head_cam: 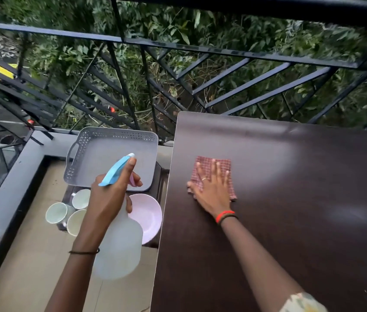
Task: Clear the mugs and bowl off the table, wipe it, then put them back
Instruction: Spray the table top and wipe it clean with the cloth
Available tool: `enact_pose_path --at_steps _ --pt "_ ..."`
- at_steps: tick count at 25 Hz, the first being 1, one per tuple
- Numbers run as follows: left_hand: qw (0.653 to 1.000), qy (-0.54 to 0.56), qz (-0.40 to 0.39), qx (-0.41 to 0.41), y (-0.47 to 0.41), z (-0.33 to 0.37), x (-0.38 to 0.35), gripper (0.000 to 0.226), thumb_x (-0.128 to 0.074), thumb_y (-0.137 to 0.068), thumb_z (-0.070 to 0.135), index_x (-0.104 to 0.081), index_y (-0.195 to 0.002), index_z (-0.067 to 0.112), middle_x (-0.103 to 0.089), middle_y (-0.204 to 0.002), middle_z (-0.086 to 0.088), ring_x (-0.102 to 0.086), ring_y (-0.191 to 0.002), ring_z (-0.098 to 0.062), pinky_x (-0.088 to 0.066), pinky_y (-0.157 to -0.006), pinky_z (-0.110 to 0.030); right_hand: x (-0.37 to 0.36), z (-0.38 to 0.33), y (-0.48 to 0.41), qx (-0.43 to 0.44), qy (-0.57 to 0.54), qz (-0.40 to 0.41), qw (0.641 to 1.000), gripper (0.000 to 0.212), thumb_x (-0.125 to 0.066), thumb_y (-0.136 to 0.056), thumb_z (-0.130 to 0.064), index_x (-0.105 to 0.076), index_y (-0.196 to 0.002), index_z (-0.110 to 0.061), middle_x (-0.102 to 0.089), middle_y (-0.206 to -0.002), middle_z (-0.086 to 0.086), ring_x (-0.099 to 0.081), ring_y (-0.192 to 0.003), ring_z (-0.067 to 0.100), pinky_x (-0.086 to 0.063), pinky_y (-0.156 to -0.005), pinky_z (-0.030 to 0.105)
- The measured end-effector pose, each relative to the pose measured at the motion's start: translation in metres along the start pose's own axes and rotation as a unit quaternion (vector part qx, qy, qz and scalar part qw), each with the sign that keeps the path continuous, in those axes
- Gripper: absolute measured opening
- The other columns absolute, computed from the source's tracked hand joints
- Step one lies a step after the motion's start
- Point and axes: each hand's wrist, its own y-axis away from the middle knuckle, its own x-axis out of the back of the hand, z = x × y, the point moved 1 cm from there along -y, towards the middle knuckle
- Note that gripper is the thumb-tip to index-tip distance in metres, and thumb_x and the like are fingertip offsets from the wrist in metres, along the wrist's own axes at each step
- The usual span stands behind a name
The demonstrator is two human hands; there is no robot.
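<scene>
1. Table (302, 210): dark brown top, set against a black metal railing (178, 47) with foliage beyond.
2. Cloth (224, 164): red checked, lying flat on the table near its left edge.
3. Right hand (211, 186): palm down on the cloth, fingers (217, 168) straight and spread, pressing it to the table.
4. Spray bottle (119, 248): clear body, blue head, held in the air left of the table.
5. Left hand (110, 197): fingers curled round the spray bottle's neck, gripping it.
6. Low dark surface (162, 175), just left of the table, carrying:
   - tray (110, 147), grey, perforated rim, at the far end;
   - left mug (56, 212), far mug (81, 198) and near mug (75, 221), pale, clustered nearer than the tray;
   - bowl (150, 212), pink, right of the mugs, partly hidden by the bottle.
</scene>
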Motion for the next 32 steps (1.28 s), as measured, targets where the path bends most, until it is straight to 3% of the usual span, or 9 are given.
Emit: enact_pose_path --at_steps 3,6,10,13,16,19,24,28,32 --pt "1.0 -0.01 -0.007 -0.005 -0.013 0.011 -0.014 0.056 -0.053 -0.094 0.053 -0.058 -0.067 0.004 -0.073 -0.08 -0.004 -0.049 -0.032 -0.028 -0.046 -0.051 -0.023 -0.016 -0.034 0.033 0.108 -0.012 -0.018 0.994 0.072 -0.028 -0.087 -0.071 -0.006 -0.149 -0.042 -0.005 -0.16 0.012 0.004 -0.148 0.026 0.004 -0.118 0.048" --pt "1.0 -0.01 -0.005 -0.014 -0.027 0.025 -0.027 0.058 -0.052 -0.094 0.053 -0.057 -0.071 0.0 -0.073 -0.082 -0.005 -0.051 -0.032 -0.027 -0.043 -0.044 -0.017 -0.025 -0.015 0.085 0.172 -0.006 -0.002 0.985 0.073 -0.036 -0.087 -0.072 -0.016 -0.15 -0.04 -0.015 -0.159 0.009 -0.005 -0.148 0.022 -0.004 -0.116 0.046" --pt "1.0 0.004 -0.001 -0.023 -0.044 0.039 -0.037 0.059 -0.052 -0.094 0.051 -0.055 -0.069 -0.002 -0.072 -0.083 -0.01 -0.049 -0.029 -0.026 -0.041 -0.038 -0.018 -0.007 0.073 0.103 0.108 -0.013 0.018 0.994 0.072 -0.032 -0.086 -0.073 -0.019 -0.149 -0.041 -0.016 -0.159 0.006 -0.011 -0.147 0.022 -0.008 -0.117 0.041" --pt "1.0 0.009 0.004 -0.021 -0.052 0.043 -0.042 0.061 -0.054 -0.093 0.052 -0.054 -0.071 -0.005 -0.072 -0.082 -0.01 -0.048 -0.03 -0.028 -0.04 -0.038 -0.02 0.012 0.13 0.046 0.025 -0.006 0.013 1.0 0.074 -0.03 -0.083 -0.072 -0.016 -0.149 -0.042 -0.012 -0.159 0.009 -0.014 -0.146 0.029 -0.005 -0.118 0.042" --pt "1.0 -0.003 0.012 -0.02 -0.057 0.041 -0.041 0.06 -0.053 -0.093 0.053 -0.055 -0.072 -0.003 -0.073 -0.081 -0.007 -0.05 -0.03 -0.029 -0.041 -0.039 -0.02 0.031 0.139 -0.046 -0.038 0.008 0.019 0.999 0.075 -0.022 -0.083 -0.073 -0.013 -0.15 -0.039 -0.013 -0.158 0.015 -0.007 -0.147 0.03 -0.007 -0.118 0.051" --pt "1.0 -0.011 0.02 -0.011 -0.056 0.037 -0.037 0.06 -0.052 -0.09 0.058 -0.058 -0.073 0.0 -0.073 -0.081 -0.004 -0.051 -0.032 -0.03 -0.044 -0.045 -0.021 0.043 0.108 -0.132 -0.032 0.0 -0.001 0.999 0.073 -0.021 -0.088 -0.074 -0.004 -0.151 -0.041 -0.003 -0.16 0.014 0.006 -0.147 0.027 0.004 -0.118 0.05" --pt "0.999 -0.009 0.053 0.002 -0.052 0.03 -0.027 0.058 -0.054 -0.09 0.056 -0.06 -0.073 0.001 -0.073 -0.079 -0.003 -0.049 -0.031 -0.029 -0.046 -0.054 -0.029 0.039 0.023 -0.18 0.088 0.004 -0.043 0.995 0.072 -0.018 -0.087 -0.075 0.003 -0.149 -0.044 0.012 -0.159 0.011 0.014 -0.146 0.027 0.011 -0.117 0.05" --pt "0.997 -0.005 0.07 0.017 -0.046 0.024 -0.02 0.058 -0.054 -0.089 0.057 -0.059 -0.069 0.003 -0.072 -0.079 -0.004 -0.047 -0.029 -0.028 -0.046 -0.055 -0.031 0.019 -0.008 -0.114 0.251 0.01 -0.06 0.966 0.072 -0.019 -0.087 -0.075 -0.001 -0.149 -0.044 0.009 -0.159 0.009 0.012 -0.147 0.024 0.004 -0.118 0.051" --pt "0.996 0.004 0.087 0.007 -0.041 0.022 -0.019 0.055 -0.054 -0.093 0.053 -0.059 -0.069 0.004 -0.073 -0.08 -0.005 -0.049 -0.03 -0.028 -0.049 -0.06 -0.038 0.007 0.016 -0.015 0.38 0.018 -0.067 0.922 0.07 -0.029 -0.089 -0.073 -0.013 -0.15 -0.042 -0.006 -0.16 0.01 0.001 -0.148 0.024 -0.001 -0.116 0.05"
